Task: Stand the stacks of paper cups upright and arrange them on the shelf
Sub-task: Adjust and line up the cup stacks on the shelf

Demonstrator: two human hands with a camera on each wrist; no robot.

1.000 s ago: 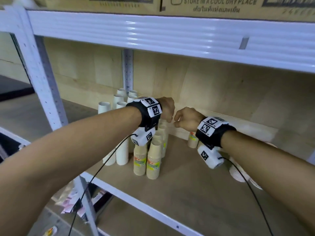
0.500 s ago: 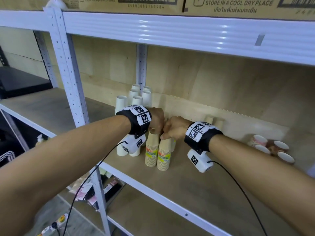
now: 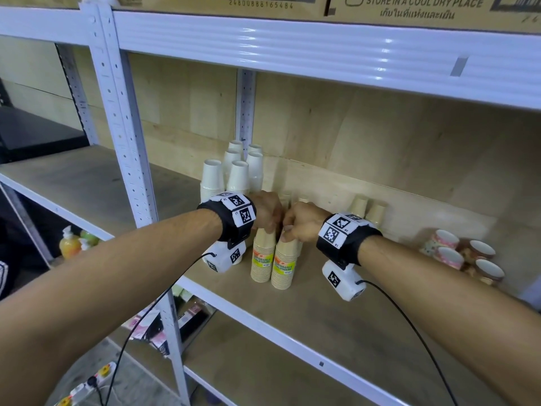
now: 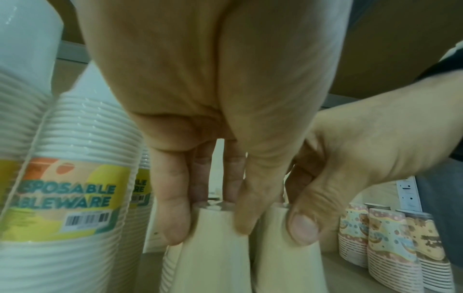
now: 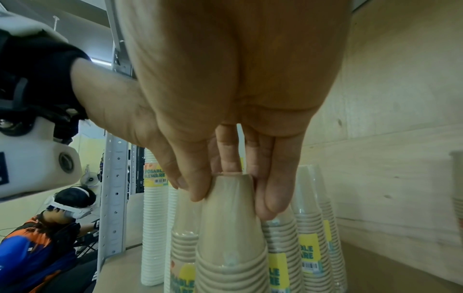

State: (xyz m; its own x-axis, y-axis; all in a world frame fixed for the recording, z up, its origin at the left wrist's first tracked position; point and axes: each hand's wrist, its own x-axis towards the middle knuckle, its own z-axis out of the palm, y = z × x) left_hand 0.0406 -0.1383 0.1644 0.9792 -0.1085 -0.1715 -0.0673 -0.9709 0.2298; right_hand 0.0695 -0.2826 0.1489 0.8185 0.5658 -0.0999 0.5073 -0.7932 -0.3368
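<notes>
Two tan paper-cup stacks with yellow labels stand upright side by side near the front of the wooden shelf (image 3: 336, 312). My left hand (image 3: 270, 227) grips the top of the left tan stack (image 3: 261, 259), fingers and thumb curled round its top cup (image 4: 213, 247). My right hand (image 3: 288, 234) pinches the top of the right tan stack (image 3: 284, 266), as the right wrist view shows (image 5: 230, 228). The two hands touch each other. Several white cup stacks (image 3: 238, 174) stand upright just behind.
Two more tan stacks (image 3: 366, 208) stand against the back wall. Patterned cup stacks (image 3: 459, 254) lie on their sides at the right. A white shelf post (image 3: 126, 142) rises at the left and the upper shelf beam (image 3: 322, 51) hangs overhead. Another person (image 5: 62, 218) sits beyond the post.
Both hands have come down from above the cups and closed on the tops of the two front tan stacks. My view has swung so the patterned cups now show.
</notes>
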